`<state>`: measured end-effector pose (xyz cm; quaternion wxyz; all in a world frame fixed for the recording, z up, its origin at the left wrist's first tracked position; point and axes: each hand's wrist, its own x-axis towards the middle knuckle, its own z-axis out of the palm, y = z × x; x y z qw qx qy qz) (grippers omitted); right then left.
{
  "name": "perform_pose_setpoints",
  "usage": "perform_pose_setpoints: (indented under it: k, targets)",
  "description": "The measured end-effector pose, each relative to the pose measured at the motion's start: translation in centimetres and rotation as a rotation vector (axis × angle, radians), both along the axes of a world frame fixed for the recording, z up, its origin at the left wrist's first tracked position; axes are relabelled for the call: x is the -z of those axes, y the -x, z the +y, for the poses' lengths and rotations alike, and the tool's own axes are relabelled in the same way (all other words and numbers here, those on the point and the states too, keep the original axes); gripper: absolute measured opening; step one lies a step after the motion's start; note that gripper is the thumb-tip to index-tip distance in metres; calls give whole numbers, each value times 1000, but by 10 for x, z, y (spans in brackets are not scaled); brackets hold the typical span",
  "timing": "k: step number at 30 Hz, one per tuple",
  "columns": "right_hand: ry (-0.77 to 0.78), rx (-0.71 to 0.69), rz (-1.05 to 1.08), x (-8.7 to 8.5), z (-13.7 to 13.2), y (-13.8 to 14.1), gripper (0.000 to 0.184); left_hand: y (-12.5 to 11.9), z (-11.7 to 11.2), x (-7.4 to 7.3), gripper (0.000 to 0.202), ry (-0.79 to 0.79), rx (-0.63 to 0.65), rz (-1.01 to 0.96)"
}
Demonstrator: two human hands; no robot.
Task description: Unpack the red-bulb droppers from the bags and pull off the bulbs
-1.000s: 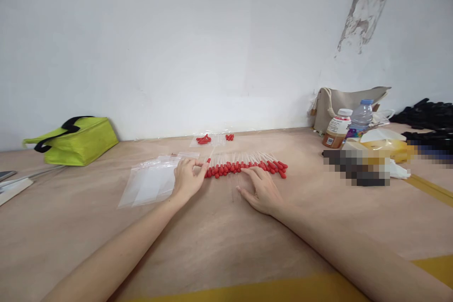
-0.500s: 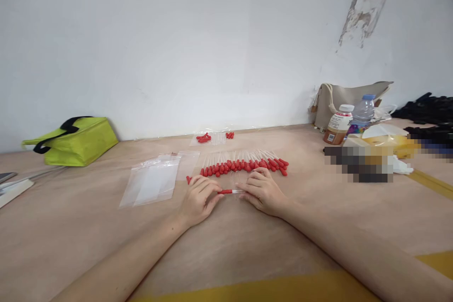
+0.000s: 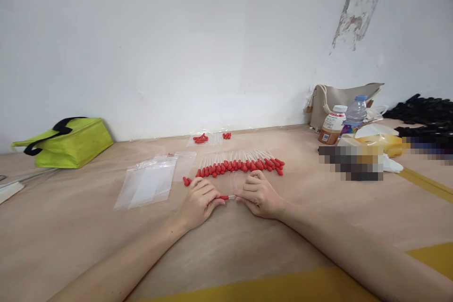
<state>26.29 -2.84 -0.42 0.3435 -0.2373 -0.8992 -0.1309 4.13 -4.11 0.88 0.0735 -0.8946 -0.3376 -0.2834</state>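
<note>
My left hand [image 3: 201, 202] pinches a red rubber bulb [image 3: 224, 197]. Between thumb and fingers, my right hand [image 3: 260, 197] grips a thin clear tube [image 3: 231, 197], whose end meets the bulb; how far it sits inside I cannot tell. Just beyond my hands lies a row of droppers [image 3: 240, 166], red bulbs towards me and pale stems pointing to the wall. A few loose clear tubes [image 3: 232, 178] rest between my hands and that row. Beside my left hand is a loose red bulb [image 3: 186, 181].
Clear zip bags [image 3: 152, 184] lie flat on the left. Bags with red bulbs [image 3: 201, 138] lie near the wall. A yellow-green bag [image 3: 76, 144] stands far left; a brown drink bottle [image 3: 332, 125], a clear bottle [image 3: 356, 113] and a beige bag [image 3: 314, 108] are at right.
My hands have come slightly closer together, and less of the clear tube shows between them. The whole view has shifted a little.
</note>
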Motion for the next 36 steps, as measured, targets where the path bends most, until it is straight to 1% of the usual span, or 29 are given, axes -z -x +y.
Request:
perform_pose_setpoints:
  k: [3,5,7,9,11,13,16,18,20,22,25,30,32,36]
  targets:
    - [2,-3,-7,1,-1,0,20,0,-1,0,24,12,19,28]
    - [-1,-12,-3,2,-2,-1,21,1,-1,1,23,21,54,28]
    - [0,-24,6,2,-2,-6,21,5,0,3,21,30,91,15]
    - [20,-10,24,2,-1,-13,22,13,1,5,19,32,87,-28]
    - [59,60,78,1,1,-20,23,23,2,4,19,39,31,-112]
    - [100,161,158,-1,4,-22,23,32,3,-2,20,62,-62,-212]
    - [151,273,249,-3,5,-15,22,45,7,-16,24,106,-259,-326]
    - [171,310,271,-3,5,-9,21,55,13,-25,28,136,-418,-347]
    - [167,331,274,-1,5,-6,19,68,19,-31,31,206,-565,-336]
    - [144,343,253,2,7,-6,18,80,25,-33,33,314,-661,-320]
    - [96,354,189,6,13,-7,17,90,29,-32,33,430,-730,-302]
    - [48,352,84,8,16,-2,18,88,31,-26,32,480,-776,-274]
    - [69,346,76,6,14,1,18,86,32,-22,34,499,-763,-270]
    - [163,323,76,2,6,5,16,85,33,-17,38,525,-737,-276]
